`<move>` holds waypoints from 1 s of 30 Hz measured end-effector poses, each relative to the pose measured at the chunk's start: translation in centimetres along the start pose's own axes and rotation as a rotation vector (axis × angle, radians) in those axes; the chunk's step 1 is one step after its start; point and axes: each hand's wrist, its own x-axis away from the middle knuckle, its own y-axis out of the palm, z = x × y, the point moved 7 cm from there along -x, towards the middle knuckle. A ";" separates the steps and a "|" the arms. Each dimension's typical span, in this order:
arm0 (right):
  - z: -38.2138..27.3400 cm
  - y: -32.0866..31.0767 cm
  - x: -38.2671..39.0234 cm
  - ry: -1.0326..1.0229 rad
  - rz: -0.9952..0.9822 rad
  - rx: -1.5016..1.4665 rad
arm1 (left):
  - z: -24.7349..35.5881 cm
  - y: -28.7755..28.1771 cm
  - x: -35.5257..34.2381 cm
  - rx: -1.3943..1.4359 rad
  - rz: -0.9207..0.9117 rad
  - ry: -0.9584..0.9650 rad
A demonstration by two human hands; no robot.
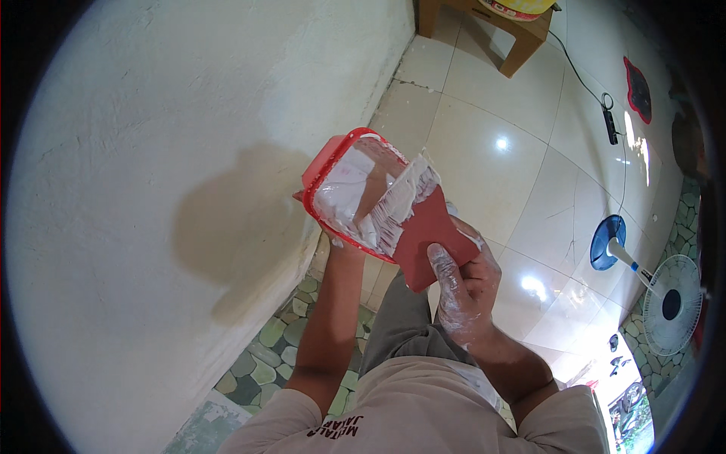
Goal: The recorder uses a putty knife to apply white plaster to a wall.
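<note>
My left hand [335, 239] is mostly hidden beneath a red-rimmed square plastic container [342, 189] of white paste, holding it up beside the wall. My right hand [463, 287], smeared with white, grips a flat red plastic scraper [423, 233] with the thumb across its face. The scraper's far edge carries streaky white paste and lies over the right side of the container, where it appears to meet the rim.
A white wall [151, 227] runs along my left above tiled floor [491, 181]. Ahead stands a wooden stool [520, 53] bearing a yellow bucket [514, 6]. To the right are a cable with a black power strip [610, 126], a standing fan [670, 305] and a dark red-edged mat [637, 89].
</note>
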 end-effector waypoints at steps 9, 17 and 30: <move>0.6 -0.4 -0.3 0.054 0.155 -0.082 | 0.8 -1.5 0.6 -0.370 0.180 0.042; 1.6 -0.1 -0.9 0.147 0.242 -0.298 | 0.3 2.8 1.2 -0.534 0.311 0.162; 2.4 0.6 -1.4 0.315 0.215 -0.449 | 0.2 4.7 2.3 -0.767 0.361 0.200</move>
